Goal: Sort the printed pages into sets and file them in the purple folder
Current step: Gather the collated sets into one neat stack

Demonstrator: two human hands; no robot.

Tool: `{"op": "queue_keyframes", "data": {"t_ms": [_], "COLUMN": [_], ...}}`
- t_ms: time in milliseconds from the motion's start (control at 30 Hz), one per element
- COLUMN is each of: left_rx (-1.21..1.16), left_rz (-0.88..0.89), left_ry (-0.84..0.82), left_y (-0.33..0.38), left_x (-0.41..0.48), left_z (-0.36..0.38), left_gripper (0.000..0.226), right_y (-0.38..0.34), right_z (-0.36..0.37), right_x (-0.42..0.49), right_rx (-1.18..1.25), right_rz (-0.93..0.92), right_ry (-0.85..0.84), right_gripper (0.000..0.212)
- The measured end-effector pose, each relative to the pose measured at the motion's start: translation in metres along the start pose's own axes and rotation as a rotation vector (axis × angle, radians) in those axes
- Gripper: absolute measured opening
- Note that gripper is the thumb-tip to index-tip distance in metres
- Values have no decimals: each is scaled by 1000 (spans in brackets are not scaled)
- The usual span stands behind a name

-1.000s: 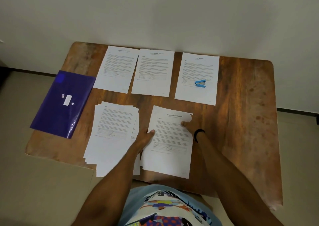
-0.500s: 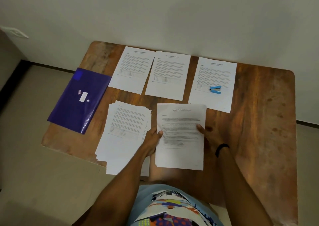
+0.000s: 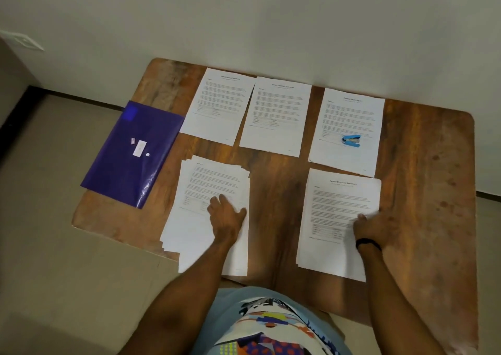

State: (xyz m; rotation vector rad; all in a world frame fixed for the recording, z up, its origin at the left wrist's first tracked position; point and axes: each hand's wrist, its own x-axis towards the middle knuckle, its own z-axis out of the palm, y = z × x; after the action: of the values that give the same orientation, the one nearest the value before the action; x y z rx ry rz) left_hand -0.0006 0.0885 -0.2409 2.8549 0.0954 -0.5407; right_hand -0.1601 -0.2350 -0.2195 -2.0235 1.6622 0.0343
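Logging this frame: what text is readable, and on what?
"Sample Financial Statement": heading of the near-right page.
Headings and body too blurred to read: far-left page, far-middle page, far-right page, stack.
Too small to read: folder label.
No text seen: stapler.

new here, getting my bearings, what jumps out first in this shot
Printed pages cover the table: three in a far row, a loose stack under the left hand, a neater set under the right hand. A purple folder lies at the left edge; a blue stapler sits on the far right page.
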Motion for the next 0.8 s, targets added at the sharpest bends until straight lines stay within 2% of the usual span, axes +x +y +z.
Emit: {"op": "queue_keyframes", "data": {"t_ms": [67,100,133,233,300,400,533,633,700,767,800], "left_rx": [74,102,116,97,3,-335,-739,-911,-992,-1011,-981], "left_rz": [15,31,43,11,0,-50,-249,-347,-375,-374,-360], "left_ry": [-11,-14,-18,-44,-55,-80,-140,-192,-215,-199,-161], "left_y": [-6,-5,-4,-1,-5,-24,-60,-82,-94,-97,-98], "left_x": [-1,-1,0,7,13,23,38,41,43,43,43], "left_z": [0,-1,0,-8,-16,-39,-64,-72,-72,-77,-79], "left_gripper": [81,80,77,61,50,36,43,42,38,35,32], "right_y": [-22,-36,-52,-92,-110,-126,-144,-153,-153,-152,-151], "right_z": [14,23,34,76,103,133,156,164,164,160,155], "right_x": [-28,-45,-67,-127,-156,-186,-216,-224,-222,-219,-216], "right_rx": [8,36,63,120,73,-17,60,159,264,358,397], "right_rz": [-82,-163,-232,-324,-325,-294,-226,-149,-86,-4,41], "right_ry": [136,166,128,-203,-377,-499,-541,-559,-595,-533,-448], "right_gripper": [60,57,53,40,47,52,45,41,25,8,8]}}
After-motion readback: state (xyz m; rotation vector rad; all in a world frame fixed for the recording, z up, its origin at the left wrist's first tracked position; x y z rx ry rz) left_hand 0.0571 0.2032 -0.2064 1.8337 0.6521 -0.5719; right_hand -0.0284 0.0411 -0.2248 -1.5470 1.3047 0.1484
